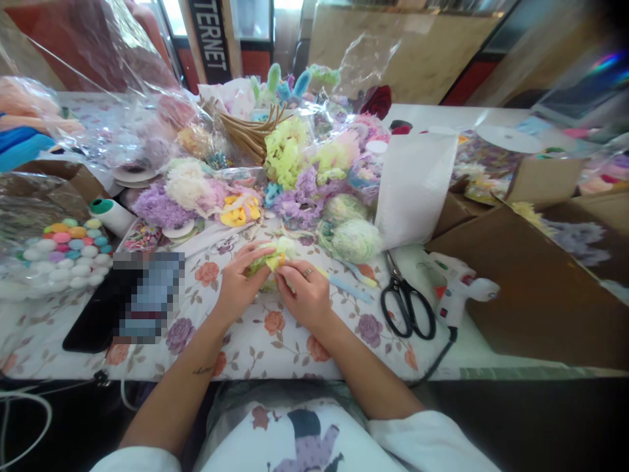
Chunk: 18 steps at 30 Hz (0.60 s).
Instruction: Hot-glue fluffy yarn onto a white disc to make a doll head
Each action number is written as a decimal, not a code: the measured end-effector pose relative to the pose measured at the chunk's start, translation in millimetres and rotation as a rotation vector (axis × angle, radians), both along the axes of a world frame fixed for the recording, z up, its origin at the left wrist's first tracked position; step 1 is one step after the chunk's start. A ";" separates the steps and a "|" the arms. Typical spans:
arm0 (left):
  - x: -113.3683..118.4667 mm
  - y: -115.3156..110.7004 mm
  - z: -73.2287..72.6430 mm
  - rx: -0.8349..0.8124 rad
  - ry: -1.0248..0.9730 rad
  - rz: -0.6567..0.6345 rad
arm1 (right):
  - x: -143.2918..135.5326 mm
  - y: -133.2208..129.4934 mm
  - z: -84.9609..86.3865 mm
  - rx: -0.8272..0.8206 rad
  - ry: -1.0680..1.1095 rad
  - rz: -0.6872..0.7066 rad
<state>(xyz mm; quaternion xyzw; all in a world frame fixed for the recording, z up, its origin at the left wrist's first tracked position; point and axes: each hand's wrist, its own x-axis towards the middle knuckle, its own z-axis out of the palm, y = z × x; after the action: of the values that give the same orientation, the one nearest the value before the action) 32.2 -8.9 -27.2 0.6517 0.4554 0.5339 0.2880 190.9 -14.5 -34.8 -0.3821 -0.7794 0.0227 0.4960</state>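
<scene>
Both my hands meet at the middle of the floral tablecloth [255,341]. My left hand [238,278] and my right hand [304,292] pinch a small pale green and yellow fuzzy flower piece [273,257] between their fingertips. A ring shows on a finger of the right hand. Just beyond the hands lies a heap of fluffy pastel flowers [295,177] in purple, cream, yellow and green. A round pale green pom [356,240] sits to the right of the piece.
Black-handled scissors [407,308] and a white glue gun [457,288] lie to the right. A phone [122,301] and a bag of coloured balls [63,252] are at left. Brown cardboard boxes [535,282] stand at right, with a white paper sheet [415,187] upright beside them.
</scene>
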 end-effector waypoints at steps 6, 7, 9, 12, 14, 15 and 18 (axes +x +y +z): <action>1.5 -1.2 1.1 0.096 0.095 0.051 | 4.1 0.9 -0.4 -0.014 -0.067 -0.016; 1.3 -1.4 0.9 0.092 0.103 0.059 | 4.7 0.2 -0.2 -0.012 -0.073 -0.027; 0.5 -1.6 -0.1 0.100 0.121 0.060 | 5.8 -2.7 0.5 -0.002 -0.073 -0.051; -1.1 -1.2 -1.5 0.137 0.157 0.055 | 11.8 -11.1 1.9 0.015 -0.042 -0.092; -1.8 -1.0 -1.5 0.169 0.188 0.067 | 25.0 -18.6 2.6 0.037 0.004 -0.158; -2.0 -1.0 -1.1 0.185 0.198 0.076 | 35.9 -22.7 2.7 0.057 0.026 -0.217; -2.3 -1.4 1.3 0.224 0.195 0.097 | 86.3 -35.4 0.1 0.140 0.051 -0.523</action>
<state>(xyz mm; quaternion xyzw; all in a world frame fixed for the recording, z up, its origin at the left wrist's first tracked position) 30.0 -10.3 -25.9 0.7056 0.4499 0.5288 0.1419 277.3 -49.9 -34.7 -0.5345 -0.6412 -0.1508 0.5296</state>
